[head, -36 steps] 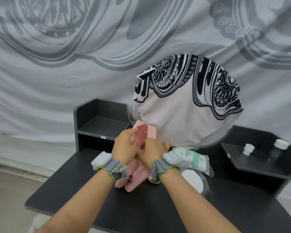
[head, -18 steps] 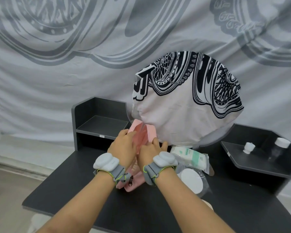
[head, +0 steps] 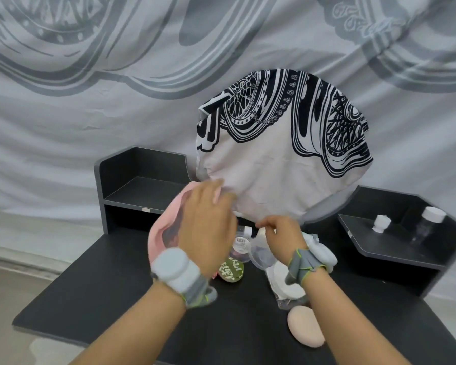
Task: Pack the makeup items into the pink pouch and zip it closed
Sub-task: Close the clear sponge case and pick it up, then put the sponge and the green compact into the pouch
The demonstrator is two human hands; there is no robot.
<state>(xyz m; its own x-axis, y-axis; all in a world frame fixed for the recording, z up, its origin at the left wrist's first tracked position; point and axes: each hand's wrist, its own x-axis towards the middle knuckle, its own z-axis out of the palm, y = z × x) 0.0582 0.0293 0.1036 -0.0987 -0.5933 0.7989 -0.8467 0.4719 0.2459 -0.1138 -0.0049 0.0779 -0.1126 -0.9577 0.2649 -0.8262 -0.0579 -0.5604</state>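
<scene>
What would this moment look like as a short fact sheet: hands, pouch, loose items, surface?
left hand: lifting the pink pouch, which is blurred
right hand: fingers pinched over small clear containers; grip unclear
pouch: open, raised off the black desk
loose items: green round tin, white pads in clear wrap, pink sponge
right shelf: small white jar, clear bottle

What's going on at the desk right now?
A person is packing makeup into a pink pouch. The left hand holds the pouch up, its mouth open, while the right hand reaches down among the items beside it, fingers pinched on something small I can't make out. A green round tin, a clear jar, a bagged white pad and a pink sponge lie out on the desk, so the pouch is not zipped yet.
</scene>
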